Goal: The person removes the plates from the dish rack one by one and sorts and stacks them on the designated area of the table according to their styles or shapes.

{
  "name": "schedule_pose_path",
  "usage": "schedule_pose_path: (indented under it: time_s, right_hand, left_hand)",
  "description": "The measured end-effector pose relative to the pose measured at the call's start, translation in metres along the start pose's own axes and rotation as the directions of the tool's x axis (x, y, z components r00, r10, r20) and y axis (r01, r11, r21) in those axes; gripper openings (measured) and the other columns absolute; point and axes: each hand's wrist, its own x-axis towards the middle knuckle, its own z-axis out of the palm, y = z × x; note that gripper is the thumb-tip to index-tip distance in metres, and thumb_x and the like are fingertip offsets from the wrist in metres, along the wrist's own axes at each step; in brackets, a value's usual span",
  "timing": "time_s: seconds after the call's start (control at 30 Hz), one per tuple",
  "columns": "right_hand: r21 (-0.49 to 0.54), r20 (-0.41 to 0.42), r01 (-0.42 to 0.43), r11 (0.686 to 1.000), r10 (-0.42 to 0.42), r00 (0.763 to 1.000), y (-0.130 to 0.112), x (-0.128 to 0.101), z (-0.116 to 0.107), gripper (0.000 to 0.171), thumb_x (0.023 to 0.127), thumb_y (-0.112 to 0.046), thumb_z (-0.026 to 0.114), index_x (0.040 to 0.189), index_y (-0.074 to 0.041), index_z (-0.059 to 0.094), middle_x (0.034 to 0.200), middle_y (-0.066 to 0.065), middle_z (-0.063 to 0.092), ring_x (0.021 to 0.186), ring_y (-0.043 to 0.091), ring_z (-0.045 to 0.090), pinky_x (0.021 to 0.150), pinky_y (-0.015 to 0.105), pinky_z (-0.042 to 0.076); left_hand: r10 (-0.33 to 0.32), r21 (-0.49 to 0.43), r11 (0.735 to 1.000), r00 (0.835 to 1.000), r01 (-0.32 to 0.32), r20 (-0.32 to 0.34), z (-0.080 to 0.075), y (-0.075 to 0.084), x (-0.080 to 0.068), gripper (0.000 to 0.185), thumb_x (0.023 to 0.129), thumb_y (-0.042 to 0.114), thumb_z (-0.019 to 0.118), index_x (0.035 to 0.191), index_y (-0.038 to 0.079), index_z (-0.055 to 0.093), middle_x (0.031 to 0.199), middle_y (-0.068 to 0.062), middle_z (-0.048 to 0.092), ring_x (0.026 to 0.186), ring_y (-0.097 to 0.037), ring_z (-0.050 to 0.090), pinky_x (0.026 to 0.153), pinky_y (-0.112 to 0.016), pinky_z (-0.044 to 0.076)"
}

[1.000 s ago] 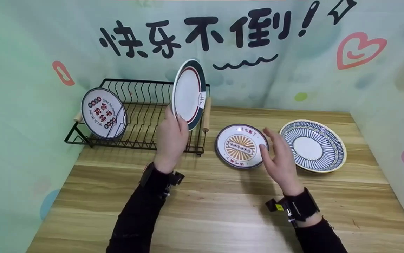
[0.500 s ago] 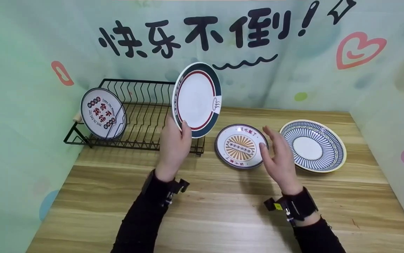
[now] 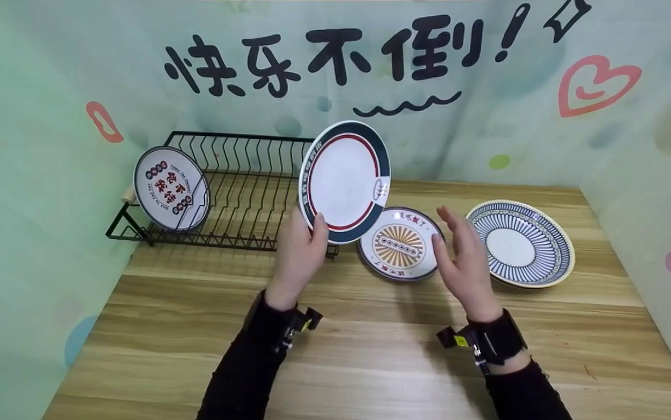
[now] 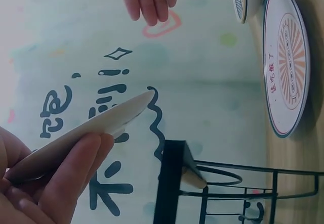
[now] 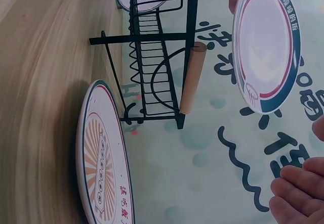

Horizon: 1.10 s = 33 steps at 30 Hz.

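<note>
- Your left hand (image 3: 299,251) pinches the lower edge of a round white plate with a dark teal rim and red ring (image 3: 344,181), held upright above your fingers, just right of the black wire dish rack (image 3: 236,192).
- Your right hand (image 3: 467,262) hovers with relaxed fingers, empty, farther right of the rack.

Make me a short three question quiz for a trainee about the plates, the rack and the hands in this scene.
1. True or false: the right hand is gripping a plate.
2. Which plate does the left hand hold? A) blue striped plate B) sunburst plate C) teal-rimmed plate
3. How many plates stand in the dish rack?

Key
1. False; it hovers open above the table.
2. C, the teal-rimmed plate, held up at its lower edge.
3. One, the lettered plate at the rack's left end.
</note>
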Motion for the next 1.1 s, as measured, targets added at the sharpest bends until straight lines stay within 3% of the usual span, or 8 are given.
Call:
schedule_pose_path:
  time_s: [0.17, 0.3, 0.57, 0.8, 1.1]
  right_hand:
    - [0.025, -0.007, -0.023, 0.999, 0.023, 1.0, 0.0, 0.0, -0.001, 0.044, 0.091, 0.004, 0.061, 0.134, 0.008, 0.052, 0.132, 0.021, 0.059, 0.121, 0.036, 0.055, 0.106, 0.046, 0.041]
    - [0.029, -0.004, -0.032, 0.999, 0.032, 0.999, 0.0, 0.0, -0.002, 0.045, 0.092, 0.003, 0.061, 0.135, 0.009, 0.051, 0.133, 0.021, 0.058, 0.121, 0.034, 0.055, 0.106, 0.045, 0.042]
    - [0.062, -0.005, -0.035, 0.997, 0.035, 0.999, 0.002, 0.0, -0.003, 0.045, 0.091, 0.006, 0.061, 0.135, 0.009, 0.051, 0.132, 0.021, 0.058, 0.12, 0.035, 0.055, 0.108, 0.034, 0.041]
    - [0.103, 0.0, -0.058, 0.993, 0.059, 0.998, 0.001, 0.0, -0.003, 0.044, 0.091, 0.009, 0.06, 0.134, 0.009, 0.051, 0.132, 0.022, 0.057, 0.122, 0.034, 0.054, 0.108, 0.03, 0.04]
    - [0.115, 0.018, -0.101, 0.988, 0.099, 0.995, 0.002, -0.001, -0.004, 0.042, 0.093, 0.006, 0.059, 0.134, 0.008, 0.052, 0.133, 0.021, 0.058, 0.122, 0.032, 0.054, 0.107, 0.027, 0.041]
  left_hand:
    - [0.022, -0.041, 0.999, 1.0, -0.022, 0.015, 0.003, -0.004, -0.003, 0.038, 0.095, 0.001, 0.051, 0.131, -0.011, 0.05, 0.106, -0.022, 0.068, 0.088, -0.024, 0.066, 0.078, -0.036, 0.057]
    - [-0.001, -0.044, 0.999, 1.0, 0.002, 0.031, 0.004, -0.005, -0.005, 0.035, 0.096, 0.003, 0.052, 0.128, -0.011, 0.052, 0.104, -0.021, 0.069, 0.084, -0.023, 0.065, 0.075, -0.038, 0.057]
    - [-0.009, -0.101, 0.995, 0.997, 0.018, 0.08, 0.008, -0.007, -0.006, 0.037, 0.096, 0.001, 0.051, 0.13, -0.011, 0.051, 0.12, -0.023, 0.063, 0.104, -0.027, 0.062, 0.092, -0.039, 0.052]
    - [-0.006, -0.126, 0.992, 0.99, 0.023, 0.139, 0.011, -0.008, -0.008, 0.036, 0.097, 0.002, 0.051, 0.129, -0.012, 0.051, 0.113, -0.023, 0.066, 0.095, -0.025, 0.062, 0.086, -0.038, 0.053]
    - [0.005, -0.196, 0.98, 0.973, 0.041, 0.231, 0.016, -0.01, -0.01, 0.038, 0.095, 0.002, 0.051, 0.131, -0.012, 0.051, 0.117, -0.023, 0.065, 0.104, -0.027, 0.064, 0.093, -0.034, 0.053]
